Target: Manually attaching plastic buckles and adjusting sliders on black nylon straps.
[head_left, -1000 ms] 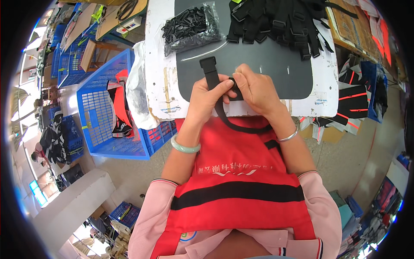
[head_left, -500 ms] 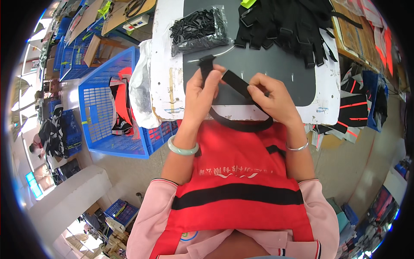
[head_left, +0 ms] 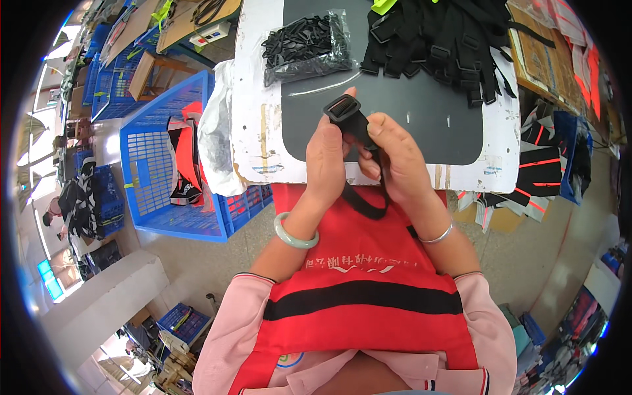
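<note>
Between my hands is a black webbing strap with a black plastic buckle at its upper end. My left hand is closed on the strap just below the buckle, with one fingertip showing beyond it. My right hand pinches the strap from the other side, its thumb close to the buckle. A loop of the strap hangs below my hands in front of the red apron. Just where the strap's end runs between the fingers is hidden.
A clear plastic bag of small black buckles lies at the table's far left. Black straps with buckles are heaped at the far right. A white table carries a dark grey mat. On the left stands a blue plastic crate holding red-orange fabric.
My hands have come closer together. The buckle has turned so its opening shows, and the strap stretch that lay between my hands is now gathered at my fingers. The loop hangs narrower.
</note>
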The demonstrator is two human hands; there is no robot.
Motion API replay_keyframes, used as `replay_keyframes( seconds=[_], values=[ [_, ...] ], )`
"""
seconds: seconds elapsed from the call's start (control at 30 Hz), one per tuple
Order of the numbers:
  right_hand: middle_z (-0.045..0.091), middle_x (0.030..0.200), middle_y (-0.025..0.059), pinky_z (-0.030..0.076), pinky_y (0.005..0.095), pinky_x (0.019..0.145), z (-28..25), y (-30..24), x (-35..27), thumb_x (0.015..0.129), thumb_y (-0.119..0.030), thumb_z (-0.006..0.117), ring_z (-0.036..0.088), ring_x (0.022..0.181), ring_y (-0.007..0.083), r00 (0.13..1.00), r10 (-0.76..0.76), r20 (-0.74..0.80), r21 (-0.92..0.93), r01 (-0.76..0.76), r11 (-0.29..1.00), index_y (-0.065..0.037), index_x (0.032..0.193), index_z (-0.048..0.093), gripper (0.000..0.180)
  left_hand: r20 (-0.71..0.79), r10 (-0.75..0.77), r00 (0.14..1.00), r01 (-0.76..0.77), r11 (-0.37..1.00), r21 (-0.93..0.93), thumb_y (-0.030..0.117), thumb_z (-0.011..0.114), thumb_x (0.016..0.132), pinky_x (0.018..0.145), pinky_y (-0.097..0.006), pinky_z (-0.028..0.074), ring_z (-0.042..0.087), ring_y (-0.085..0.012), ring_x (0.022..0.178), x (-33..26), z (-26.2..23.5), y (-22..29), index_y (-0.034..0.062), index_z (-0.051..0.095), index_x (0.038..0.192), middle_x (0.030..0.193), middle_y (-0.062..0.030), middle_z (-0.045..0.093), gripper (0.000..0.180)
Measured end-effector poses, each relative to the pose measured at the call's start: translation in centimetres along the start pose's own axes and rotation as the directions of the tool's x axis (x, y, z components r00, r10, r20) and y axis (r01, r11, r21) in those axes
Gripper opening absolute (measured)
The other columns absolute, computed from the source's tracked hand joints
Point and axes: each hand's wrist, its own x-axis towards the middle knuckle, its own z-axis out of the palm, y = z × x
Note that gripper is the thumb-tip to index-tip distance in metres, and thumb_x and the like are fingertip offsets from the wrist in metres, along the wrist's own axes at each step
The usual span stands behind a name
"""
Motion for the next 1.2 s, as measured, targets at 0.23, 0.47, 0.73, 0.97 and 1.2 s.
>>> replay_keyframes(
  seconds=[0.23,0.47,0.73,0.97,1.2],
  values=[
    [0.049,0.069,-0.0017,0.028,0.0185,0.044,-0.8,-0.5,-0.2,0.094,-0.022,0.05,0.037,0.053,0.0046,0.981,0.117,0.154,0.069,-0.129,0.989,-0.008,0.095,0.052,0.014,0.039,0.109,0.993,-0.11,0.994,0.022,0.038,0.037,0.1,0.059,-0.017,0.032,0.04,-0.0028,0.069,-0.2,-1.5,-1.3,0.0017,0.05,0.127,0.09,0.0034,0.049,0.048],
    [0.045,0.068,-0.0042,0.026,0.0167,0.046,-1.4,-0.1,-0.2,0.095,-0.025,0.051,0.034,0.053,0.002,0.961,0.069,0.267,0.289,-0.148,0.946,-0.009,0.099,0.053,0.016,0.034,0.198,0.98,-0.196,0.979,-0.049,0.029,0.049,0.096,0.069,-0.023,0.039,0.045,-0.0085,0.078,-0.5,-1.0,-1.8,0.0008,0.052,0.126,0.089,0.0005,0.051,0.04],
    [0.051,0.078,-0.0038,0.04,0.018,0.064,-1.5,-1.2,-0.3,0.098,-0.024,0.046,0.047,0.072,0.0035,0.932,-0.361,-0.031,-0.351,0.328,0.877,-0.004,0.108,0.056,0.025,0.304,0.158,0.94,-0.244,0.932,0.269,0.011,0.068,0.082,0.071,-0.025,0.043,0.052,-0.0156,0.081,0.5,-2.5,-0.6,-0.0009,0.06,0.115,0.089,-0.0064,0.055,0.036],
    [0.058,0.106,0.0063,0.044,0.0233,0.08,-4.3,-2.2,1.3,0.096,-0.021,0.051,0.054,0.093,0.0122,0.843,-0.44,0.31,-0.619,0.53,0.58,-0.002,0.108,0.057,0.024,0.228,-0.056,0.972,0.063,0.998,-0.021,0.004,0.069,0.08,0.086,-0.024,0.045,0.056,-0.0112,0.096,0.6,-2.2,0.6,-0.0023,0.059,0.111,0.104,-0.0052,0.055,0.033],
    [0.042,0.071,0.0022,0.039,0.0367,0.085,-10.4,-10.3,-1.6,0.096,-0.019,0.047,0.045,0.07,0.0162,0.836,-0.547,0.043,0.41,0.484,0.773,-0.006,0.103,0.054,0.017,0.25,-0.227,0.941,0.23,0.973,0.017,0.007,0.069,0.081,0.084,-0.024,0.045,0.057,-0.0096,0.092,0.8,-5.1,0.9,-0.0011,0.058,0.11,0.099,-0.003,0.062,0.032]
  ],
)
